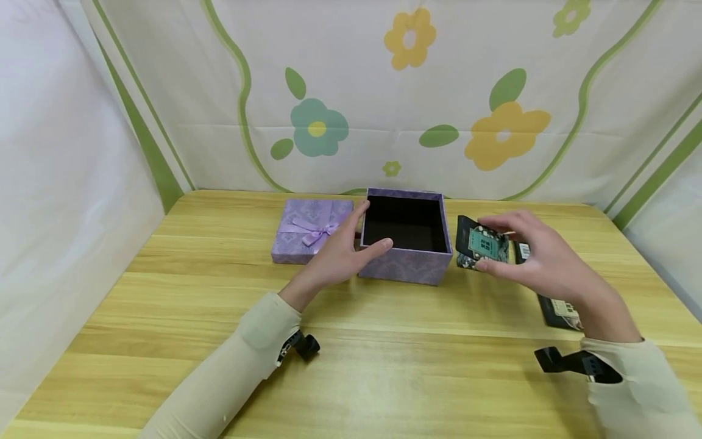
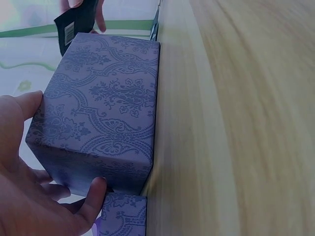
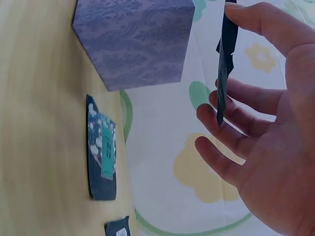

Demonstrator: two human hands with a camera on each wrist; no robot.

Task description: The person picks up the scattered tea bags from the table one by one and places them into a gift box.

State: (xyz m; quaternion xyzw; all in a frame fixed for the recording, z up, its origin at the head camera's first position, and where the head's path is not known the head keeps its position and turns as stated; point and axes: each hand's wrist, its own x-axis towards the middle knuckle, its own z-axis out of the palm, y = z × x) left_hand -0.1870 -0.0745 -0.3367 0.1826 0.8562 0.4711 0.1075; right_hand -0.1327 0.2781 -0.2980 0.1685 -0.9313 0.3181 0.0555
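My left hand (image 1: 342,250) rests on the left side of a purple patterned gift box (image 1: 406,267), its thumb over the front rim and fingers along the left wall. The box stands lidless, dark inside. To its right, my right hand (image 1: 540,256) pinches a dark flat packet with a teal label (image 1: 484,244) between thumb and fingers. The right wrist view shows this dark packet (image 3: 225,64) nearly edge-on, raised off the table. Another packet with a teal label (image 3: 107,147) lies on the table beside the box.
The purple lid with a ribbon bow (image 1: 290,244) lies left of the box. Right of it, partly behind my right hand, are a dark packet with a barcode (image 1: 523,251) and one with a cream label (image 1: 559,312). A flower-printed curtain (image 1: 351,171) borders the wooden table's far edge.
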